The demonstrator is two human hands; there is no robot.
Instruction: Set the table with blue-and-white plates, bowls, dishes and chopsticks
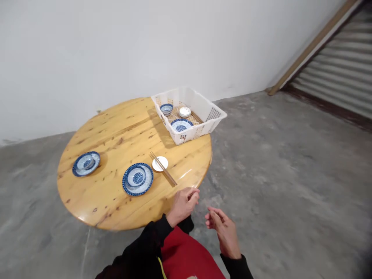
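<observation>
1. The fingers of the left hand were curled in loosely, with the thumb close to the pointing finger. I could not tell if the tips touched.
2. The right hand was held a little way off, over the floor side. Its fingers were bent, and its thumb was near the pointing finger. I could not see if they met.
3. Closest to the left hand, just past its knuckles, were two brown chopsticks on the table. They lay side by side, on a slant. One end pointed back toward the left hand, and the other pointed away, to the far left.
4. They went across a small white dish, poking out past it both ways.
5. Just left of the dish was a blue and white plate, lying flat, with a bowl on it, open side up.
6. Farther left was another blue plate with a bowl on it.
7. On the far right of the round wooden table, a white basket stood with one corner toward the person. Inside were a blue bowl, small white dishes and a blue-rimmed plate.
8. Gray floor spread all around, up to a white wall.
</observation>
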